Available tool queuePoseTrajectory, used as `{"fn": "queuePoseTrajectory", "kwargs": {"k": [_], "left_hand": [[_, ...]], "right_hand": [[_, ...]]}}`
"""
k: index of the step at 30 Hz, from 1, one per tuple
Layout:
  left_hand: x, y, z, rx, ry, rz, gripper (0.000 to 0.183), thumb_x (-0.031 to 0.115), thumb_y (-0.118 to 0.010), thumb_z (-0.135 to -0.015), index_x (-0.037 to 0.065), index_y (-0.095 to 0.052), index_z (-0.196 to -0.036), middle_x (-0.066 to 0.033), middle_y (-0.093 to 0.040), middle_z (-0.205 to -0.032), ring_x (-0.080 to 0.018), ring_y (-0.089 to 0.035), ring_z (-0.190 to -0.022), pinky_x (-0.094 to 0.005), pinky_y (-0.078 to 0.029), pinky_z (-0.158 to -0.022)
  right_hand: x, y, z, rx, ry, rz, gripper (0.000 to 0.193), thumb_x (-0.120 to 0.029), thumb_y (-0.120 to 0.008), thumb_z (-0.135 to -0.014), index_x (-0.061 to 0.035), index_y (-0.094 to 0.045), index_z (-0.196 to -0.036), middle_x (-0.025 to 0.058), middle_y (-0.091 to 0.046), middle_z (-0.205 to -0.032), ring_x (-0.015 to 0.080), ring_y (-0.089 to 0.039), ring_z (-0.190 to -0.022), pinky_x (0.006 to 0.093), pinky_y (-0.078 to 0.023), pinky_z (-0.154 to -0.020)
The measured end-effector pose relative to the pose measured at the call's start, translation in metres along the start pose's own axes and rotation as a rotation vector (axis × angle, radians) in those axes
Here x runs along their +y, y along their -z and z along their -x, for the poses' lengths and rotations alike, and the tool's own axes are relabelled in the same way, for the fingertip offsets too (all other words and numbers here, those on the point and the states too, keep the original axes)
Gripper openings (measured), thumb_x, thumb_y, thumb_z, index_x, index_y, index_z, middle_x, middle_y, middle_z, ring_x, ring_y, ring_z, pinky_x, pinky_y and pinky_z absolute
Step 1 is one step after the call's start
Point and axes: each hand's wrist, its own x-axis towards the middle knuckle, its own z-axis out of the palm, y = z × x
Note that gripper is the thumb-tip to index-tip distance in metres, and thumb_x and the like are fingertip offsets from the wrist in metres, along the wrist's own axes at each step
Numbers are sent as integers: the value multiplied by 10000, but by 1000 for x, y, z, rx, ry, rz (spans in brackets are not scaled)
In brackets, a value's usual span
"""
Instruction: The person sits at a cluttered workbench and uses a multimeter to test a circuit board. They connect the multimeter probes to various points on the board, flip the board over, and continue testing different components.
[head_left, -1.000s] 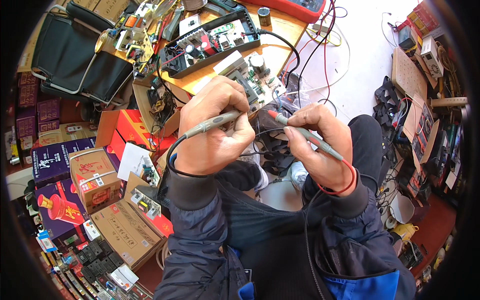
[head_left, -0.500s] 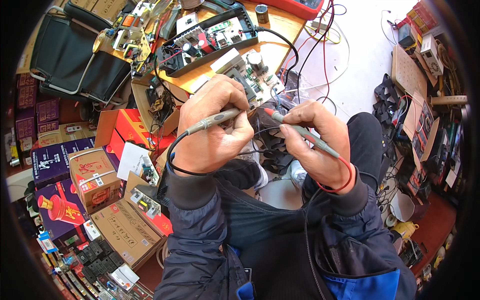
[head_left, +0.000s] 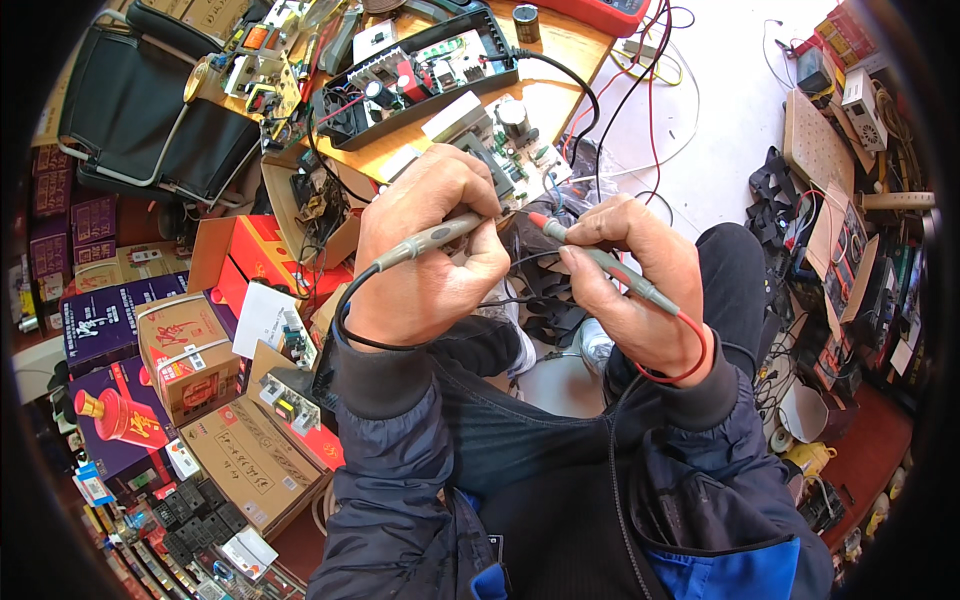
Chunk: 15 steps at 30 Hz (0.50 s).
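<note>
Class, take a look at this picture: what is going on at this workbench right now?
A seated person holds one test probe in each hand. The left hand grips a grey probe with a black lead; the right hand grips a grey probe with a red tip and red lead. Both tips point toward a circuit board at the edge of a cluttered wooden table. Whether the tips touch it cannot be seen. Cardboard boxes crowd the floor.

The probe (head_left: 430, 240) in the left hand (head_left: 430, 270) was grey with a black lead; the probe (head_left: 610, 265) in the right hand (head_left: 635, 290) was grey, red-tipped, with a red lead. The counter (head_left: 560, 50) was orange-brown, the jacket (head_left: 560, 480) dark navy with blue trim, the boxes (head_left: 250, 455) brown and red
</note>
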Motion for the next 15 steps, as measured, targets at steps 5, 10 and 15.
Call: {"fn": "queuePoseTrajectory", "kwargs": {"k": [5,10,15], "left_hand": [[2,0,1,-3,40,3,213,-106,-703,-726,24,-611,-867,-129,-649,-901,-292,-666,-774,-359,-544,-683],[3,-1,0,-12,38,3,214,-106,-701,-728,24,-606,-868,-129,-650,-903,-297,-666,-779,-361,-540,-684],[2,2,-1,-56,-9,-42,194,-138,-660,-755,12,-611,-868,-95,-656,-938,-173,-638,-794,-286,-527,-711]], "right_hand": [[0,0,0,-2,11,-4,167,42,-771,-871,-2,-673,-999,119,-699,-896,240,-720,-774,329,-566,-702],[0,2,-1,-20,53,26,185,42,-775,-867,5,-666,-1013,128,-703,-916,254,-727,-804,335,-572,-714],[0,0,0,-26,20,10,188,42,-772,-868,8,-666,-1020,131,-700,-924,262,-726,-806,345,-576,-714]]}}
